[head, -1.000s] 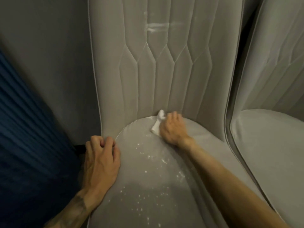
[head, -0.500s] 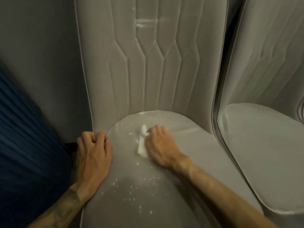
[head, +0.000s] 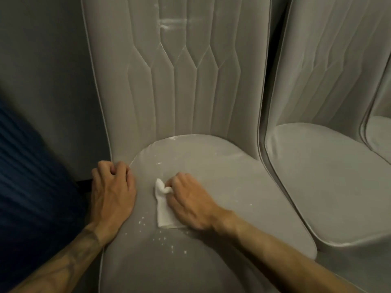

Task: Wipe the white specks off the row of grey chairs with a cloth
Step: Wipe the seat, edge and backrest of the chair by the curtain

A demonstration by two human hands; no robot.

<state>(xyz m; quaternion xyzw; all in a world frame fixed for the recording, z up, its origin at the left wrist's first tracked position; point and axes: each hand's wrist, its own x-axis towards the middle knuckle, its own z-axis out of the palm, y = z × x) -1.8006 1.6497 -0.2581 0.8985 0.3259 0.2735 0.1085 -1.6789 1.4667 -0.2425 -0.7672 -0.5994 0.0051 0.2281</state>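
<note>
A grey padded chair with a quilted back fills the middle of the view. My right hand grips a small white cloth and presses it on the seat, left of centre. White specks lie scattered just in front of the cloth, and a few more sit near the seat's back. A pale smear marks the backrest high up. My left hand rests on the seat's left edge with its fingers curled over the rim.
A second grey chair stands close on the right, and the edge of a third shows at the far right. A dark blue pleated fabric hangs at the left. A grey wall is behind.
My right hand has dragged the cloth from the seat's back edge forward and left toward me. Fewer specks remain where it passed. My left hand has stayed on the seat's edge.
</note>
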